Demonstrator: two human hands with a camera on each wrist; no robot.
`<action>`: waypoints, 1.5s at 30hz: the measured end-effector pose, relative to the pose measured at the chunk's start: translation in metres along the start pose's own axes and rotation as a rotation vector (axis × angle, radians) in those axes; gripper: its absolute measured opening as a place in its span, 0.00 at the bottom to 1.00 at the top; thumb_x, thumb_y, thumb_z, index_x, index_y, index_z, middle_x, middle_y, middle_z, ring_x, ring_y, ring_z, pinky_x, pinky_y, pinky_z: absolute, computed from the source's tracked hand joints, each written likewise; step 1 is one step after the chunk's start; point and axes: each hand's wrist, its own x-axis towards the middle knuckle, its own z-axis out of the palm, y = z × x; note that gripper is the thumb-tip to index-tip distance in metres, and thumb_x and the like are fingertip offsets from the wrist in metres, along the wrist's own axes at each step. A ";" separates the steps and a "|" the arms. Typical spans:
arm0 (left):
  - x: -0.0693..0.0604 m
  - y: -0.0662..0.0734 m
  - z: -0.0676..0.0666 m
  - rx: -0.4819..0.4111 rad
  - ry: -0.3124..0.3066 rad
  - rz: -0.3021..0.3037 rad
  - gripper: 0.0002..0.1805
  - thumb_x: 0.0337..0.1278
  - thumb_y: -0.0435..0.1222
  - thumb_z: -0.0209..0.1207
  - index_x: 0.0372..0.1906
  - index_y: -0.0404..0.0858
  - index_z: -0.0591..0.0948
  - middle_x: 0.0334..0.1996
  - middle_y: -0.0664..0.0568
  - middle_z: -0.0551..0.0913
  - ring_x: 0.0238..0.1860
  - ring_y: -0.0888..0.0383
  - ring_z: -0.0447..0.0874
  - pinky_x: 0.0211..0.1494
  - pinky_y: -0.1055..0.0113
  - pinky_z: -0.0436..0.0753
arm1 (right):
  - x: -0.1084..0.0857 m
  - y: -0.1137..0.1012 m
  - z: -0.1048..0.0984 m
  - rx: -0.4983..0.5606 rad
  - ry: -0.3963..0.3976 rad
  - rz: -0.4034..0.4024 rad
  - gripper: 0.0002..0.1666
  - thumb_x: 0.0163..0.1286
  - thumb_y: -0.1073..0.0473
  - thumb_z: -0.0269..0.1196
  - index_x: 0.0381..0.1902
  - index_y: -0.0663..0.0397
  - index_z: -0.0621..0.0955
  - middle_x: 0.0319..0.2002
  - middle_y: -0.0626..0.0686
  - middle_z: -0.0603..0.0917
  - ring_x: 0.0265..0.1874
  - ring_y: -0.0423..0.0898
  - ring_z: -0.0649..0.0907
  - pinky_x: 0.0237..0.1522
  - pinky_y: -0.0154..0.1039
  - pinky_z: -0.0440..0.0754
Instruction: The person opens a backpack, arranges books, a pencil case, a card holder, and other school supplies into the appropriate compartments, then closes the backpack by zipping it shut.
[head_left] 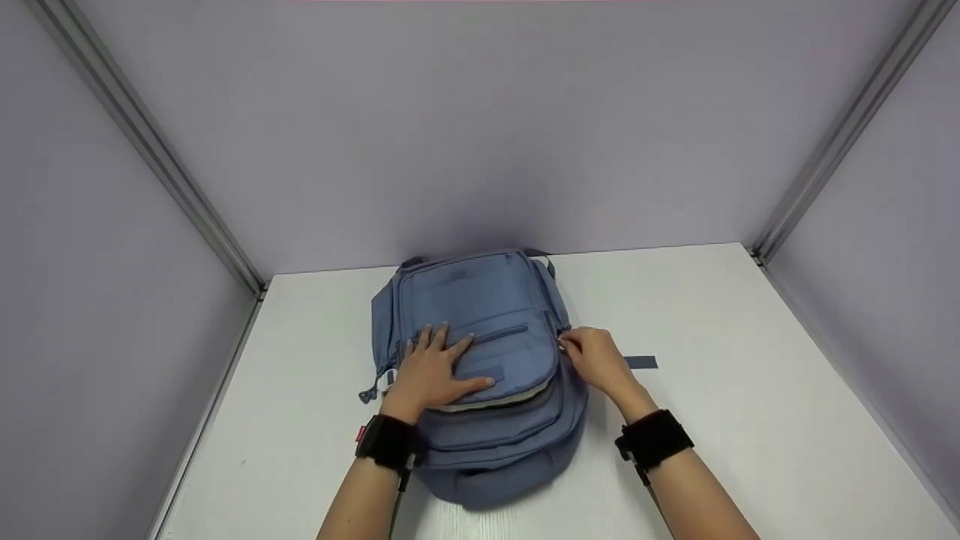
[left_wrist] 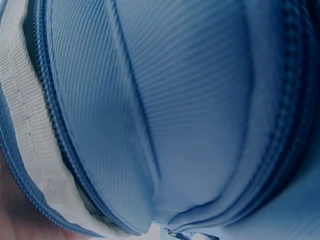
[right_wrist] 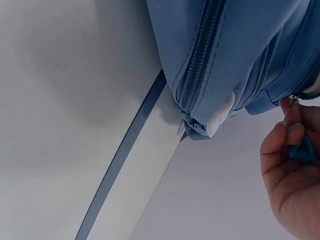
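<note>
A blue backpack [head_left: 480, 292] lies front side up on the white table. My left hand [head_left: 431, 371] rests on its front panel, fingers spread. At the right side of that panel, my right hand [head_left: 596, 360] pinches a zipper pull [right_wrist: 294, 99], with a blue cord loop [right_wrist: 301, 154] against its fingers. The front pocket's zipper is parted along the edge nearest me, and a pale lining band [left_wrist: 30, 110] shows in the gap. In the left wrist view, part of the left hand [left_wrist: 22, 215] appears at the lower left corner.
A dark strap [head_left: 641, 362] sticks out on the table [head_left: 735, 360] right of the backpack. On the left side hangs a blue zipper charm [head_left: 367, 395]. Grey walls stand behind the table and on both sides.
</note>
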 end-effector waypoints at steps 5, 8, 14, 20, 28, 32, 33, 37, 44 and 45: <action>0.000 0.000 0.000 0.005 0.003 -0.003 0.51 0.46 0.77 0.50 0.73 0.54 0.66 0.74 0.39 0.56 0.74 0.34 0.48 0.67 0.33 0.53 | -0.008 -0.003 -0.003 0.008 -0.013 0.006 0.06 0.66 0.70 0.63 0.38 0.67 0.86 0.37 0.59 0.86 0.36 0.53 0.85 0.39 0.48 0.81; -0.001 0.000 0.000 0.010 0.006 -0.004 0.51 0.46 0.77 0.50 0.73 0.55 0.67 0.74 0.39 0.56 0.73 0.33 0.48 0.67 0.33 0.53 | -0.012 -0.004 -0.005 0.010 -0.014 0.008 0.05 0.66 0.71 0.63 0.37 0.66 0.86 0.35 0.58 0.86 0.34 0.51 0.84 0.38 0.48 0.81; 0.000 0.001 -0.001 0.014 0.015 -0.010 0.50 0.45 0.77 0.51 0.72 0.55 0.68 0.74 0.39 0.57 0.73 0.34 0.49 0.67 0.33 0.54 | -0.021 -0.007 -0.008 0.016 -0.023 0.007 0.05 0.65 0.71 0.63 0.36 0.65 0.86 0.33 0.56 0.85 0.31 0.48 0.83 0.35 0.46 0.81; 0.000 0.001 -0.001 0.018 0.010 -0.017 0.51 0.45 0.77 0.52 0.72 0.54 0.68 0.74 0.38 0.57 0.73 0.34 0.49 0.66 0.33 0.55 | -0.033 -0.013 -0.011 0.014 -0.050 -0.004 0.04 0.64 0.70 0.64 0.35 0.63 0.86 0.32 0.54 0.85 0.30 0.45 0.82 0.33 0.43 0.80; 0.000 0.000 -0.001 0.032 0.010 -0.019 0.50 0.45 0.77 0.51 0.72 0.55 0.68 0.74 0.39 0.58 0.73 0.34 0.50 0.66 0.33 0.55 | -0.046 -0.024 -0.015 0.030 -0.088 -0.028 0.05 0.64 0.69 0.64 0.34 0.60 0.86 0.31 0.51 0.84 0.29 0.42 0.81 0.32 0.41 0.79; 0.000 0.000 -0.002 0.029 0.014 -0.017 0.50 0.46 0.77 0.51 0.72 0.55 0.68 0.73 0.39 0.58 0.73 0.34 0.50 0.66 0.33 0.55 | -0.051 -0.030 -0.016 0.031 -0.119 -0.055 0.05 0.65 0.69 0.63 0.32 0.60 0.86 0.30 0.50 0.84 0.27 0.41 0.80 0.30 0.39 0.78; 0.000 0.000 -0.002 0.026 0.014 -0.016 0.50 0.46 0.76 0.51 0.72 0.54 0.68 0.73 0.39 0.58 0.73 0.34 0.49 0.66 0.33 0.55 | -0.051 -0.032 -0.017 0.033 -0.126 -0.060 0.05 0.65 0.69 0.63 0.32 0.60 0.86 0.30 0.50 0.83 0.27 0.41 0.79 0.30 0.38 0.78; -0.001 0.001 -0.003 0.023 0.010 -0.018 0.49 0.46 0.76 0.51 0.72 0.55 0.68 0.73 0.39 0.58 0.73 0.34 0.49 0.66 0.33 0.55 | -0.054 -0.038 -0.016 0.041 -0.151 -0.082 0.06 0.64 0.69 0.63 0.31 0.60 0.86 0.29 0.49 0.83 0.26 0.39 0.78 0.29 0.37 0.77; 0.000 0.003 -0.004 0.022 -0.005 -0.021 0.49 0.46 0.76 0.51 0.72 0.55 0.68 0.74 0.39 0.58 0.73 0.34 0.48 0.67 0.33 0.55 | -0.058 -0.046 -0.014 0.071 -0.211 -0.101 0.06 0.64 0.68 0.63 0.28 0.57 0.85 0.23 0.43 0.77 0.20 0.36 0.73 0.24 0.34 0.72; 0.001 0.003 -0.004 0.022 -0.009 -0.021 0.49 0.46 0.76 0.51 0.72 0.55 0.68 0.74 0.40 0.58 0.74 0.34 0.48 0.67 0.34 0.55 | -0.059 -0.047 -0.013 0.075 -0.215 -0.106 0.07 0.64 0.68 0.63 0.28 0.57 0.85 0.22 0.43 0.76 0.20 0.36 0.72 0.24 0.34 0.72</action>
